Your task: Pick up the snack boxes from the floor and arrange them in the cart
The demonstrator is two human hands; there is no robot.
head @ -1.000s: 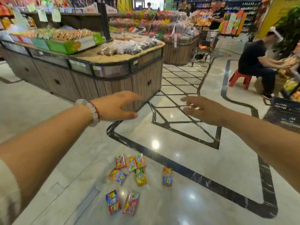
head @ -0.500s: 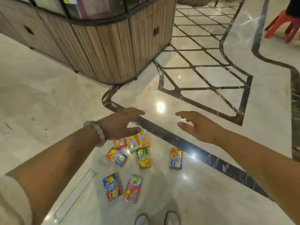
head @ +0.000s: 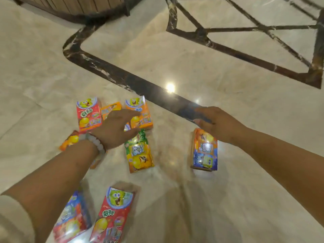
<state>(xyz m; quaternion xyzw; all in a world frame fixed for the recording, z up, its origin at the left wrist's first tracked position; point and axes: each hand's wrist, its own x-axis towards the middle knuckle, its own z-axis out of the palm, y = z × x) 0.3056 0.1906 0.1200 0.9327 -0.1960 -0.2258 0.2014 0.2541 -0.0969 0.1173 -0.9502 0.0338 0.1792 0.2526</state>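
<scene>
Several colourful snack boxes lie scattered on the marble floor. My left hand (head: 116,128), fingers spread and holding nothing, hovers over an orange box (head: 140,114) and hides part of a smaller orange box (head: 110,109). A red box (head: 88,114) lies just left of it. A green and orange box (head: 139,151) sits below my left hand. My right hand (head: 217,123) is open above the top of a blue and orange box (head: 205,151). Nearer me lie a red box (head: 113,216) and a blue and red box (head: 73,218). No cart is in view.
A dark marble inlay strip (head: 122,78) crosses the floor just beyond the boxes. The base of a wooden display counter (head: 78,7) stands at the top left. My left forearm covers part of an orange box (head: 69,142).
The view has dropped much closer to the floor. Both hands have gone down from above the boxes to right over them; the counter and the stool have left the view.
</scene>
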